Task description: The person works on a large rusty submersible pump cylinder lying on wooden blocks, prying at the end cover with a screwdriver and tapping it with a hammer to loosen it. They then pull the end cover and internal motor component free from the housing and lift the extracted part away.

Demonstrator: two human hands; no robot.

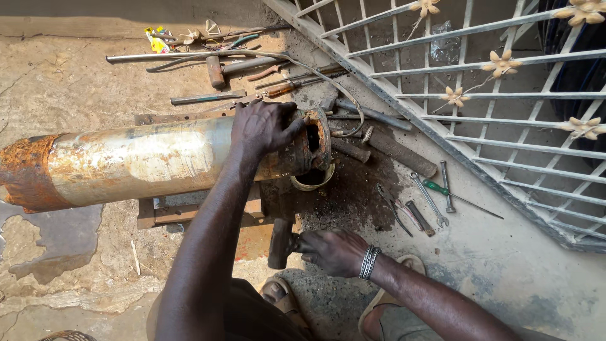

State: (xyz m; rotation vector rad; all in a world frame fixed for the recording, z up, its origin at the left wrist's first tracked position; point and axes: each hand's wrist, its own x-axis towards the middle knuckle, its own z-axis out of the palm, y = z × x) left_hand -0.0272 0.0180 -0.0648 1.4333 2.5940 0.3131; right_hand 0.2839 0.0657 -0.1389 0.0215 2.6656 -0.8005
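Your right hand (333,251) sits lowest in view, near your sandalled feet (281,293), its fingers curled shut round the dark handle of a hammer (281,243) that stands roughly upright off the concrete floor (63,95). Further from you, your left hand (262,128) lies spread, palm down, over the top of the rusty metal cylinder (145,161), pressing on it rather than gripping it, just short of its open end (314,140).

That cylinder's long axis runs left to right across your view, resting on a low steel frame (164,211); the corroded open mouth points to your right, and it lies beyond the hammer and slightly right of it. Your left hand is the nearer to the mouth, almost touching it; your right is well apart from it.

Beyond the cylinder, among rods and tools at the top left, lies a small crumpled yellow wrapper (156,39). To the right lie spanners and a green-handled screwdriver (439,187), below a white metal gate (492,95).
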